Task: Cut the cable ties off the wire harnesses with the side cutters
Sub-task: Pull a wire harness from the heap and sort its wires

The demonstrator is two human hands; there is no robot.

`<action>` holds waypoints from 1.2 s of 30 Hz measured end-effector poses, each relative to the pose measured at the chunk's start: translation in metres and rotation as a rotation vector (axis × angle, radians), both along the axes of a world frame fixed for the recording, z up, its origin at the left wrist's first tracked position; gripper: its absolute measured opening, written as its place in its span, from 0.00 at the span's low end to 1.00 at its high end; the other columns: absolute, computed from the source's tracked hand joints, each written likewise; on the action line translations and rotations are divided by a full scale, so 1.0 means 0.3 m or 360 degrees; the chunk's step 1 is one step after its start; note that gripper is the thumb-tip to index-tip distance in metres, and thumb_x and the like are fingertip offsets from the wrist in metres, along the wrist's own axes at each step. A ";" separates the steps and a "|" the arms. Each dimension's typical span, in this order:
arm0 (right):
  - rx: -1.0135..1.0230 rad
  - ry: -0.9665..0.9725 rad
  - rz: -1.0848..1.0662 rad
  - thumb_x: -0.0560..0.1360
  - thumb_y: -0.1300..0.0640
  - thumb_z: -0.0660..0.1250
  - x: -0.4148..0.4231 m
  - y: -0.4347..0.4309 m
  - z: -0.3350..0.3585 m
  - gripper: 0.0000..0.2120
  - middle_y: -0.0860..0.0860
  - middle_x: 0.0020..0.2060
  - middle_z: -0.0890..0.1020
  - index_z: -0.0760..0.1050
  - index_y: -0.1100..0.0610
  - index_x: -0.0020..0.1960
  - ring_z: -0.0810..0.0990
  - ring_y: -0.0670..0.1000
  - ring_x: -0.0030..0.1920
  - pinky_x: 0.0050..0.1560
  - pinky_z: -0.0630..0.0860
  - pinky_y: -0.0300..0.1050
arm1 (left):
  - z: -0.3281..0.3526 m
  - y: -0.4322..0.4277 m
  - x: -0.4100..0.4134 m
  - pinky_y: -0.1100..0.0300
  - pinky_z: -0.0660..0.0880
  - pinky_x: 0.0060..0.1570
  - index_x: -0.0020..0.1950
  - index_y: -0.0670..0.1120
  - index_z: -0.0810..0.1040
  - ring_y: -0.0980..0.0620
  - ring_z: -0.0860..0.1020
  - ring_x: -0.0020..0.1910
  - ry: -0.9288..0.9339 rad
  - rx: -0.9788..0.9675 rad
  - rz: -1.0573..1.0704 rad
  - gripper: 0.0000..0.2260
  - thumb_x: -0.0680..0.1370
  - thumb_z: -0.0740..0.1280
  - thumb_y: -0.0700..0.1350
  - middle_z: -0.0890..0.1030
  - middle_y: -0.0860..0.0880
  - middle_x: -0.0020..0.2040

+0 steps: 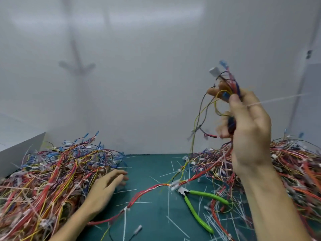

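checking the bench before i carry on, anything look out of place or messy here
The side cutters lie loose on the green mat, handles spread, not being held. Cut white tie offcuts are strewn all over the mat around them.

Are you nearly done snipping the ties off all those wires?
Not nearly. Some are done: snipped tie bits litter the mat. Right now the right hand grips one harness up high, the left hand is open, and the side cutters lie unused. The left heap and right heap wait, white ties showing.
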State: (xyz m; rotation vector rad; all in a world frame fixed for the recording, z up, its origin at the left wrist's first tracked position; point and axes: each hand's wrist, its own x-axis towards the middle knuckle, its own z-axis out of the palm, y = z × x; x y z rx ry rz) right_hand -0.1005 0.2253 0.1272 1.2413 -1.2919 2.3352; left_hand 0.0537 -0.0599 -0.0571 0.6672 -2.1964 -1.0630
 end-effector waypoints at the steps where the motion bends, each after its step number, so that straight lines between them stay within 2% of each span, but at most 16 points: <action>1: -0.0029 0.0021 -0.0041 0.82 0.55 0.57 -0.009 0.016 0.005 0.10 0.45 0.52 0.85 0.78 0.48 0.53 0.64 0.46 0.24 0.26 0.65 0.41 | 0.002 -0.006 -0.002 0.59 0.77 0.53 0.55 0.49 0.81 0.52 0.84 0.49 0.0007 0.0018 0.0002 0.09 0.83 0.60 0.45 0.86 0.53 0.50; 3: -0.0054 0.0067 -0.0088 0.83 0.56 0.56 -0.023 0.041 0.013 0.11 0.46 0.55 0.84 0.77 0.50 0.56 0.63 0.47 0.24 0.26 0.64 0.41 | 0.024 -0.019 -0.023 0.57 0.76 0.58 0.58 0.41 0.79 0.42 0.83 0.49 0.0090 0.0377 0.0051 0.13 0.85 0.56 0.42 0.85 0.44 0.53; 5: -0.0023 0.0098 -0.0106 0.83 0.56 0.56 -0.028 0.047 0.014 0.11 0.46 0.56 0.84 0.76 0.52 0.58 0.63 0.46 0.24 0.26 0.64 0.41 | 0.045 -0.014 -0.035 0.48 0.73 0.62 0.60 0.36 0.78 0.38 0.83 0.50 0.0182 0.0743 0.0037 0.19 0.85 0.52 0.47 0.83 0.38 0.56; 8: 0.0059 0.0093 -0.0061 0.83 0.56 0.57 -0.010 0.017 0.007 0.12 0.45 0.55 0.84 0.77 0.54 0.60 0.64 0.46 0.25 0.26 0.65 0.40 | 0.086 0.048 -0.036 0.48 0.72 0.60 0.61 0.42 0.79 0.43 0.83 0.54 0.0302 0.0931 -0.0153 0.27 0.81 0.51 0.59 0.85 0.45 0.56; 10: 0.0119 0.0055 0.0019 0.84 0.58 0.57 0.008 -0.017 -0.004 0.12 0.44 0.52 0.85 0.77 0.57 0.61 0.65 0.45 0.25 0.26 0.67 0.35 | 0.137 0.104 -0.055 0.48 0.71 0.63 0.62 0.43 0.79 0.45 0.83 0.56 0.0277 0.1011 -0.0298 0.28 0.80 0.50 0.60 0.84 0.47 0.58; 12: 0.0176 0.0010 0.0120 0.84 0.60 0.57 0.027 -0.048 -0.015 0.11 0.44 0.47 0.86 0.76 0.60 0.61 0.65 0.45 0.24 0.26 0.68 0.32 | 0.216 0.166 -0.089 0.49 0.72 0.62 0.62 0.43 0.78 0.46 0.82 0.57 0.0283 0.0991 -0.0411 0.26 0.82 0.49 0.58 0.84 0.47 0.59; 15: 0.0246 0.0003 0.0230 0.83 0.61 0.59 0.048 -0.077 -0.029 0.11 0.49 0.53 0.85 0.76 0.61 0.61 0.67 0.44 0.24 0.27 0.69 0.32 | 0.372 0.272 -0.150 0.53 0.74 0.56 0.60 0.44 0.79 0.49 0.82 0.57 0.0561 0.0799 -0.0415 0.21 0.83 0.50 0.52 0.84 0.48 0.57; 19: 0.0315 0.0020 0.0352 0.80 0.55 0.57 0.055 -0.081 -0.034 0.15 0.50 0.53 0.85 0.79 0.56 0.59 0.70 0.47 0.34 0.33 0.71 0.38 | 0.580 0.404 -0.177 0.59 0.76 0.43 0.45 0.46 0.81 0.53 0.82 0.39 0.1043 0.0347 -0.0283 0.09 0.80 0.62 0.45 0.84 0.51 0.39; 22: 0.0375 0.0109 0.0274 0.77 0.56 0.55 0.045 -0.082 -0.034 0.17 0.45 0.39 0.80 0.82 0.50 0.54 0.69 0.47 0.39 0.40 0.69 0.41 | 0.667 0.487 -0.182 0.61 0.76 0.41 0.42 0.48 0.81 0.53 0.81 0.38 0.0906 0.0008 -0.0486 0.08 0.75 0.63 0.49 0.84 0.50 0.38; 23: 0.0389 0.0159 0.0238 0.78 0.56 0.55 0.042 -0.084 -0.033 0.17 0.44 0.38 0.78 0.82 0.49 0.54 0.70 0.46 0.40 0.42 0.69 0.38 | 0.675 0.506 -0.186 0.60 0.76 0.43 0.44 0.49 0.81 0.52 0.82 0.40 0.0821 -0.0055 -0.0528 0.08 0.74 0.63 0.50 0.84 0.50 0.40; 24: 0.0408 0.0201 0.0219 0.80 0.57 0.56 0.040 -0.086 -0.033 0.17 0.43 0.41 0.79 0.82 0.49 0.57 0.74 0.44 0.43 0.46 0.70 0.36 | 0.676 0.520 -0.188 0.59 0.76 0.45 0.45 0.50 0.81 0.51 0.83 0.43 0.0758 -0.0085 -0.0550 0.08 0.73 0.64 0.50 0.85 0.50 0.41; 26: 0.0432 0.0233 0.0214 0.83 0.59 0.58 0.037 -0.088 -0.032 0.15 0.51 0.54 0.82 0.80 0.50 0.62 0.79 0.46 0.57 0.58 0.73 0.37 | 0.664 0.537 -0.190 0.57 0.78 0.48 0.48 0.50 0.82 0.48 0.83 0.47 0.0727 -0.0077 -0.0572 0.07 0.74 0.66 0.50 0.85 0.48 0.44; 27: 0.0415 0.0207 0.0214 0.83 0.60 0.60 0.038 -0.086 -0.033 0.14 0.54 0.56 0.82 0.80 0.50 0.63 0.81 0.49 0.58 0.58 0.76 0.40 | 0.658 0.541 -0.189 0.55 0.79 0.49 0.49 0.49 0.82 0.47 0.84 0.48 0.0754 -0.0063 -0.0574 0.06 0.75 0.68 0.47 0.85 0.46 0.44; 29: 0.0331 0.0106 0.0190 0.79 0.59 0.67 0.040 -0.082 -0.031 0.11 0.56 0.51 0.84 0.81 0.50 0.58 0.84 0.50 0.53 0.54 0.80 0.42 | 0.650 0.537 -0.179 0.55 0.81 0.48 0.48 0.46 0.84 0.47 0.84 0.47 0.0839 0.0004 -0.0549 0.04 0.78 0.69 0.43 0.85 0.44 0.43; 32: 0.0237 -0.0048 0.0163 0.68 0.54 0.75 0.048 -0.077 -0.026 0.11 0.54 0.43 0.86 0.80 0.54 0.50 0.85 0.50 0.44 0.48 0.81 0.43 | 0.645 0.518 -0.161 0.56 0.82 0.47 0.46 0.44 0.85 0.51 0.85 0.46 0.0904 0.0210 -0.0538 0.06 0.78 0.69 0.44 0.86 0.47 0.44; 36: 0.0311 -0.0018 0.0260 0.72 0.55 0.72 0.066 -0.085 -0.024 0.07 0.51 0.39 0.86 0.82 0.58 0.46 0.84 0.46 0.42 0.45 0.79 0.37 | 0.642 0.510 -0.151 0.58 0.82 0.44 0.44 0.45 0.85 0.52 0.84 0.44 0.0973 0.0311 -0.0523 0.04 0.75 0.71 0.43 0.86 0.45 0.45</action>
